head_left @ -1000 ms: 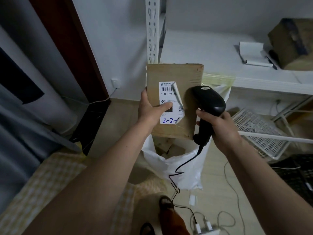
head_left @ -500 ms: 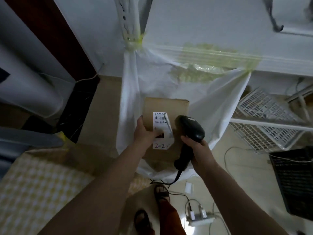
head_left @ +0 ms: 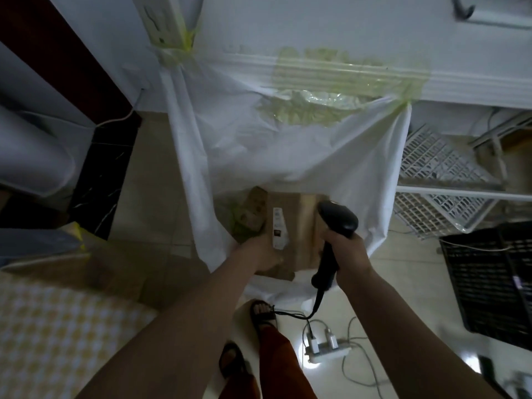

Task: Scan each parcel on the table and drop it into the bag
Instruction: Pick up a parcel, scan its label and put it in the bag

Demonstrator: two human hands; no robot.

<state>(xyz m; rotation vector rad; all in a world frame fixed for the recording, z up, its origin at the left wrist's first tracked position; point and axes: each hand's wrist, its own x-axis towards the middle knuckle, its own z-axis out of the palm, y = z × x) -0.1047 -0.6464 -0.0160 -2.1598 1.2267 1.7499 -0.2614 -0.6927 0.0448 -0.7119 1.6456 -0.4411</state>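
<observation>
Fingers point(head_left: 266, 256) round parcel point(head_left: 290, 226) inside taped white bag point(head_left: 259, 145), tiled floor point(head_left: 155, 180) beneath.

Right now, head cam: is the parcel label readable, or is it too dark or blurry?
Head view: dim and motion-soft; the label on the parcel is a pale smear, unreadable. Glare only on the tape and the floor by the power strip. Wide-angle bending at the edges.

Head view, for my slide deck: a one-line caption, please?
Left hand lowers a labelled cardboard parcel into the taped-open white bag; right hand holds the barcode scanner.
</observation>
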